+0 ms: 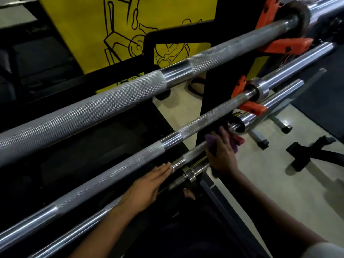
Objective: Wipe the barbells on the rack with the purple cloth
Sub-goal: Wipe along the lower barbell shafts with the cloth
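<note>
Three steel barbells lie across the black rack (206, 101), running from lower left to upper right: a top barbell (104, 107), a middle barbell (130, 164) and a lower barbell (193, 153). My right hand (221, 155) grips the purple cloth (212, 144), wrapped round the lower barbell just beside the rack's upright. Further left, my left hand (147, 187) rests on that same bar with its fingers stretched out along it. A short chrome bar (189, 174) lies just below the hands.
Orange hooks (251, 107) hold the bars on the rack. A yellow wall panel (89, 34) with black drawings stands behind. On the pale floor to the right are a bench's feet (262, 142) and a black strap (316, 151). A dark mat (325, 94) lies beyond.
</note>
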